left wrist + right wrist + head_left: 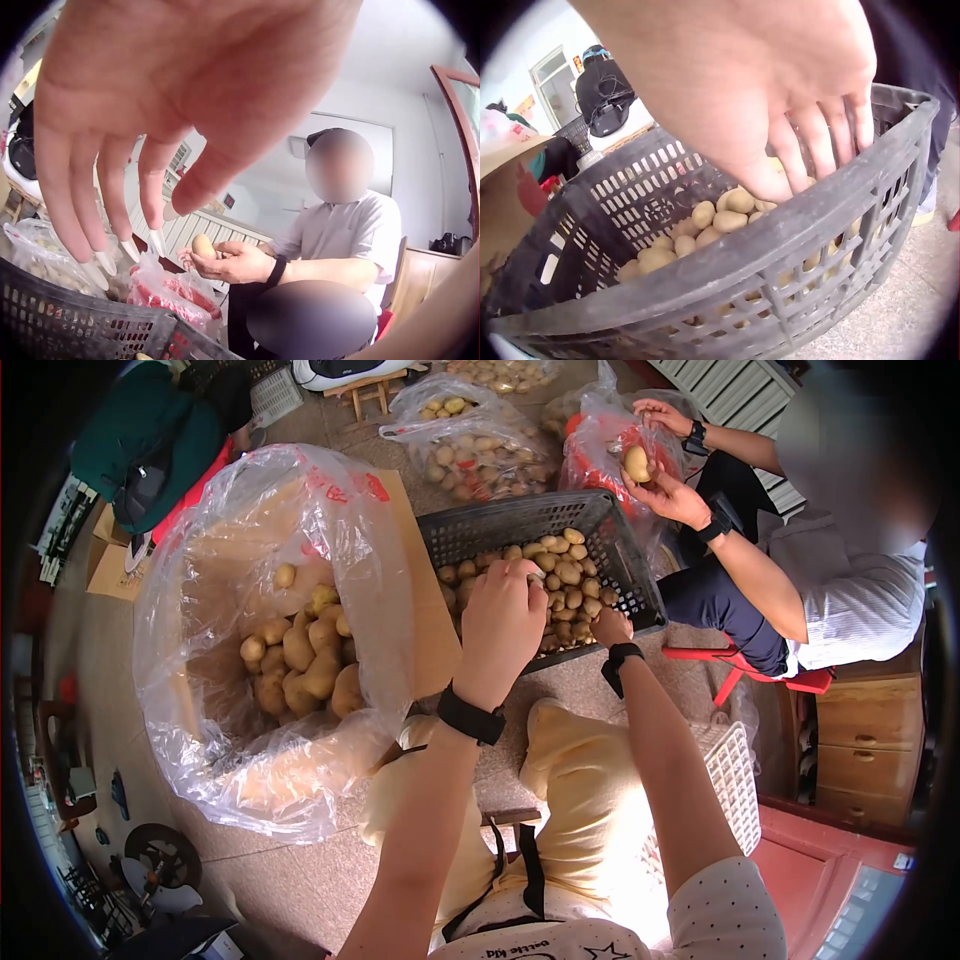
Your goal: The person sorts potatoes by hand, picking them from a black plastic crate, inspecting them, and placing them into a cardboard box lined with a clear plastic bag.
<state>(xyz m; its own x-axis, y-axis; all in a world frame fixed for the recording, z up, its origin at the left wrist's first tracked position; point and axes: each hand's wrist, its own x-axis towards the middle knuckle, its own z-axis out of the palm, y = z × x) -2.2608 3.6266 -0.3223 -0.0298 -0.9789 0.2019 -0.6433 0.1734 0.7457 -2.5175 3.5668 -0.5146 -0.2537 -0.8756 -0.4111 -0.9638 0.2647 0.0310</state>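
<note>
Cardboard box [425,595] at left, one, plastic liner [160,610] draped over its edges, mouth open; larger potatoes [320,660] inside overlap, exact count unclear. Flap reaches near one black crate [635,560]; smaller potatoes [567,572] heaped inside, lower ones hidden, uncountable; some bare grid by right wall. Left grip [505,610] released, fingers loosely hanging over the heap, below rim-free open space. Right grip [612,627] reaches in over near-right rim; fingertips hidden, can't tell if clenched or grasping. White crate [735,780], one, partly hidden by arm. Seated person [860,600], one, face blurred, holds one potato [636,464].
</note>
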